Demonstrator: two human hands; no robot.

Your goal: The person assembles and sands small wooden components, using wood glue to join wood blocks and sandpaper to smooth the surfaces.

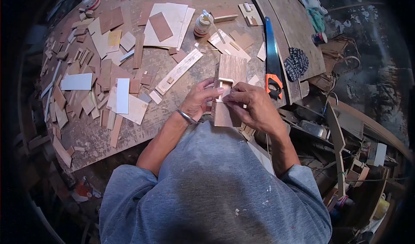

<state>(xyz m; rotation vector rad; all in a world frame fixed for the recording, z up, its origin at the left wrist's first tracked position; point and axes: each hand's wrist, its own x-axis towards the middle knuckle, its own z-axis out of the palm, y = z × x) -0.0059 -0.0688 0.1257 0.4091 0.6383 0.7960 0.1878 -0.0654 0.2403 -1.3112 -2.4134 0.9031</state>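
Note:
A small wooden box-like piece [232, 65] with a recessed gap across its middle is held in front of my chest, at the table's near edge. My left hand [199, 97] grips its left side, thumb laid over the gap. My right hand [256, 107] is closed at the right side of the gap, fingertips pinched together inside it. Whether a small part sits between those fingertips is hidden. Beyond the hands, a long pale wood strip [179, 73] with a small block on it lies on the table, and a glue jar [202, 26] stands with a brush resting on it.
Wood offcuts [103, 73] and two white rectangles [122, 96] cover the left of the worktable [147, 120]. A handsaw [272, 49] with an orange handle lies on the right, beside a dark round printed pad [296, 64]. Another jar [91, 0] stands far left. Scrap wood clutters the lower right.

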